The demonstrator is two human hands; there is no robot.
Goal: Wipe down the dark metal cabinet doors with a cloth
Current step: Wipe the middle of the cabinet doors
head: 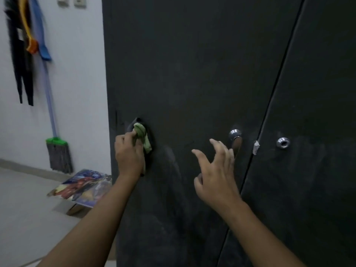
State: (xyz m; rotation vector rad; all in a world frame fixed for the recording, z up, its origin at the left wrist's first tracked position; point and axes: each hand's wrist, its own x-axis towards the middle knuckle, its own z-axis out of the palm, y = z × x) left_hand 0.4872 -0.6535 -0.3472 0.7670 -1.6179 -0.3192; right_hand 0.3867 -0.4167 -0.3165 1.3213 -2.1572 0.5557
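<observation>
Two dark doors, both cut off top and bottom: left door [192, 74], right door [317, 93]. Left hand [129, 153] grips a bunched green cloth [142, 137] and presses it on the left door near its left edge. Cloth and hand cover a dark oval fitting; shape hard to make out. Fingers curl round the cloth, tips hidden. Right hand [215, 174] raised before left door, fingers spread and bent, holding nothing. Its fingertips overlap the silver handle [236, 140]; contact unclear, handle's lower part hidden. Round silver lock [283, 143] on right door. Pale tape scrap [255, 147] at the seam. Both forearms bare. Mop [57, 155] leans on the wall, left. Hanging things [21, 54] above it blurred. Colourful printed sheet [82, 186] on the floor, print unreadable.
</observation>
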